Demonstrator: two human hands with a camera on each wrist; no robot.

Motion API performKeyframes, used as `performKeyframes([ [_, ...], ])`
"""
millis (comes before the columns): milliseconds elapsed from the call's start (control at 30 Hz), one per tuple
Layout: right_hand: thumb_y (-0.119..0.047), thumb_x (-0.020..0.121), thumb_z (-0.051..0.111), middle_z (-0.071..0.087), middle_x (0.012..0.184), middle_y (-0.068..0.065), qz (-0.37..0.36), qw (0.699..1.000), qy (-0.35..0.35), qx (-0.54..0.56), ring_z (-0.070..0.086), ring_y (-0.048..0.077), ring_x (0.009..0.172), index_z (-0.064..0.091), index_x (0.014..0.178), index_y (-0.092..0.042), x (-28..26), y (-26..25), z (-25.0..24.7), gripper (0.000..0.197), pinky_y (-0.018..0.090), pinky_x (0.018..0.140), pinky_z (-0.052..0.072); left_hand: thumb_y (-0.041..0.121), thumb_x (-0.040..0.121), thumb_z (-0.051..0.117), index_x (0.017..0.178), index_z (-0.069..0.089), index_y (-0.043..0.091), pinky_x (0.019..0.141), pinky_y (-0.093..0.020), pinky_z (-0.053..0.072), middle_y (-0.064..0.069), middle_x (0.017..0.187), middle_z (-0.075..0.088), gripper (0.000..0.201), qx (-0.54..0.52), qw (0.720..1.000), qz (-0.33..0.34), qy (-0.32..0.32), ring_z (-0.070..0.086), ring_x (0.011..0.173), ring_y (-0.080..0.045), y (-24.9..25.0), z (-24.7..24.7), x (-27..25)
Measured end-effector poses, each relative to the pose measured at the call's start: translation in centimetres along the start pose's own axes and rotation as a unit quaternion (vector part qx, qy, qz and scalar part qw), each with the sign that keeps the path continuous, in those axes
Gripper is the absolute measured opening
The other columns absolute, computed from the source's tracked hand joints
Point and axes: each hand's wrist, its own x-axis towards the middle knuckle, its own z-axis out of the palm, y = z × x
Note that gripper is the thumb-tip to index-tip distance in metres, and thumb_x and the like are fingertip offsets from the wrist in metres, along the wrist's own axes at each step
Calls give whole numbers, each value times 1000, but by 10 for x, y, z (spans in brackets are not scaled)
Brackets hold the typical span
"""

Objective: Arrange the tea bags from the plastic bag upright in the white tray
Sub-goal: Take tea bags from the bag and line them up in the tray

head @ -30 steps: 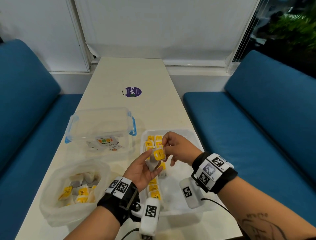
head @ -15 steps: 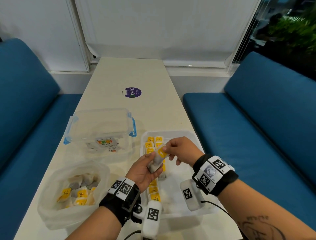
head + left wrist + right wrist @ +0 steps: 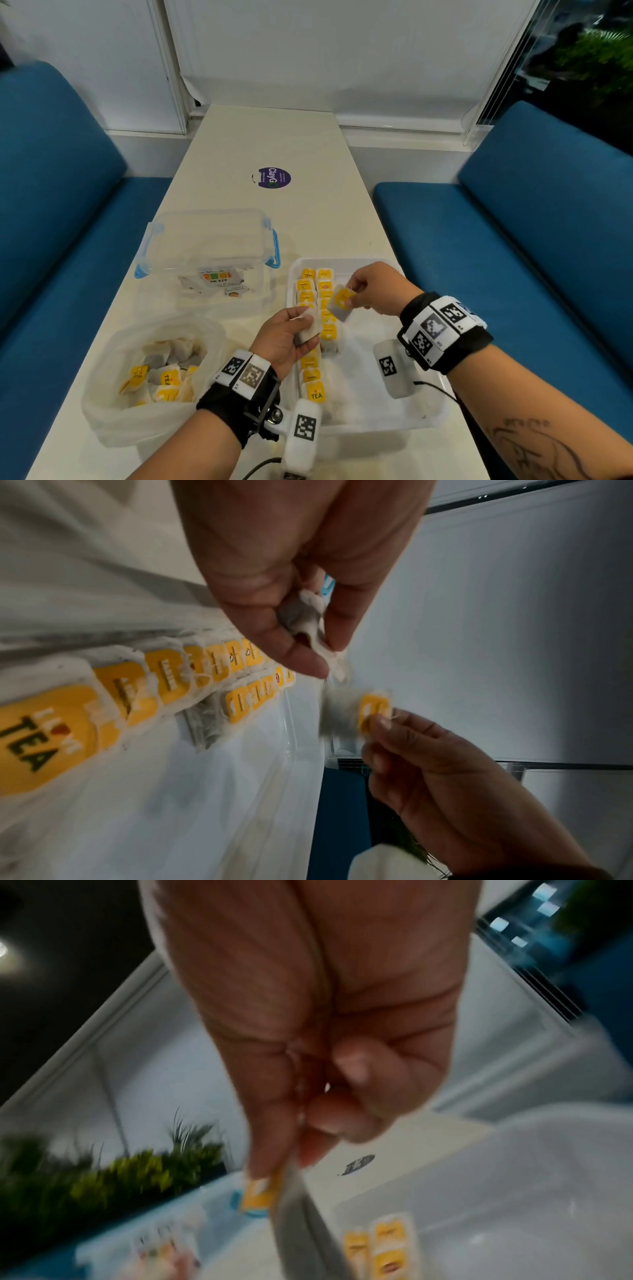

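Note:
The white tray lies at the table's near right, with rows of yellow-tagged tea bags standing along its left side. My right hand pinches one tea bag by its yellow tag above the tray's far rows; the same tea bag shows in the left wrist view and its tag in the right wrist view. My left hand holds a second white tea bag over the tray's left rim. The plastic bag with several tea bags sits near left.
A clear lidded box with blue clips stands beyond the plastic bag. A purple round sticker marks the table's middle. Blue benches flank the narrow table on both sides.
The right hand pulled one tea bag away from the left hand and moved it right and farther over the tray. The left hand keeps holding another bag.

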Motion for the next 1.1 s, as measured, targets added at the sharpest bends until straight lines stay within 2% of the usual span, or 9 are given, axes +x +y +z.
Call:
performKeyframes([
  [67,-19,82,71,53,62,-9,11,997,-32,-66,45,3,57,71,89,-4,1,2,-3,16,14,52,36,-1,91,50,89,55,10,45,-18,52,-9,85,59,12,-2,1000,4,5,57,73,-18,2,-1,0],
  [133,-24,85,67,53,64,-8,27,996,-47,-72,44,3,58,70,91,-5,2,3,-4,20,15,54,35,-1,91,49,89,55,10,44,-18,52,-9,85,59,13,-4,1000,2,5,56,73,-19,3,-1,0],
  [233,-28,91,58,55,65,-3,53,993,-64,-80,43,10,54,58,77,-16,3,3,-2,19,18,49,35,-2,91,49,89,55,10,44,-18,52,-10,86,58,13,-6,1000,-2,6,57,73,-19,3,-2,2],
  [400,-23,93,55,59,60,1,82,992,-91,-33,48,12,54,57,78,-21,6,6,0,15,20,45,35,-2,91,49,91,56,9,45,-19,53,-11,88,59,13,-11,1000,-5,12,57,74,-19,3,-5,5],
  [567,-20,89,60,60,62,-1,96,988,-100,-62,51,8,55,62,76,-24,8,17,2,14,18,45,36,-2,91,48,92,57,9,45,-18,52,-12,91,59,14,-14,1000,-4,15,57,74,-20,5,-9,7],
  [700,-21,85,67,61,60,-5,86,980,-111,-143,49,5,50,62,68,-17,9,14,5,18,14,46,36,-3,91,49,91,57,9,46,-19,53,-12,89,59,15,-17,1000,4,19,57,74,-20,6,-12,9],
  [800,-22,85,67,57,61,-4,85,977,-109,-160,47,7,52,62,72,-12,14,10,8,17,16,46,36,-4,90,48,91,57,9,47,-19,54,-11,88,59,16,-14,1000,5,20,58,74,-20,6,-12,8],
  [933,-23,87,64,53,66,-3,90,974,-99,-185,45,9,57,52,67,-15,18,10,10,25,19,49,38,-3,90,49,89,57,9,48,-19,54,-11,86,60,15,-15,1000,4,19,58,73,-19,7,-12,7],
  [1100,-22,91,57,62,66,-5,87,973,-165,-133,51,7,55,47,71,-19,14,14,11,22,19,49,39,-4,90,48,86,56,10,49,-19,54,-11,82,60,16,-23,999,6,27,58,72,-21,7,-15,3],
])
